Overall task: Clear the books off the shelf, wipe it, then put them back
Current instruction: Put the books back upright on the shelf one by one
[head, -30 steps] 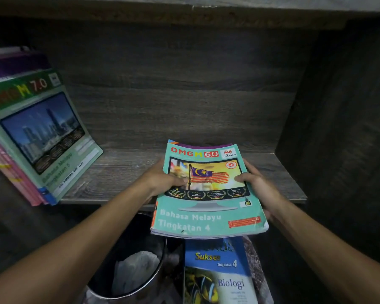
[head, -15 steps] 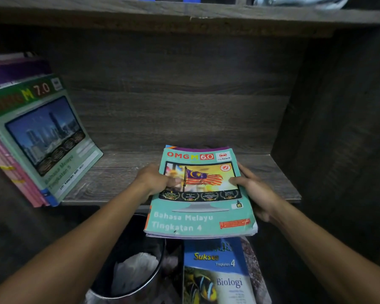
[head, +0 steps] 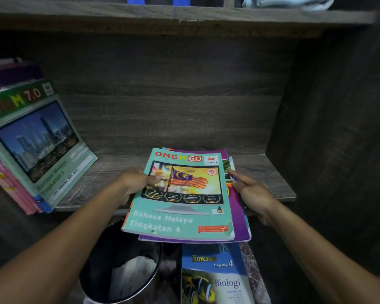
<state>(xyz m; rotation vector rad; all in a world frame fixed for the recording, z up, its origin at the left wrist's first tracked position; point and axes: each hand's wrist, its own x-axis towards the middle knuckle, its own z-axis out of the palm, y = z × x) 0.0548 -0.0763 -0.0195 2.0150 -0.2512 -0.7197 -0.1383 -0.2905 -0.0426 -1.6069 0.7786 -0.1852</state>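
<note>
gripping the left edge of the teal omgm 6.0 book [head: 184,194] with the left hand [head: 136,183], thumb on the cover. just touching the right edge of the purple book [head: 239,216] underneath with the right hand [head: 250,189], fingers stretched straight, not curled round anything. both lying flat, far end on the wooden shelf [head: 268,176], near end hanging off the front. further left on the shelf, leaning books [head: 42,139] tilted over. down below, near left, a black bin [head: 119,260], then a blue biologi book [head: 215,279] just right of it.
</note>
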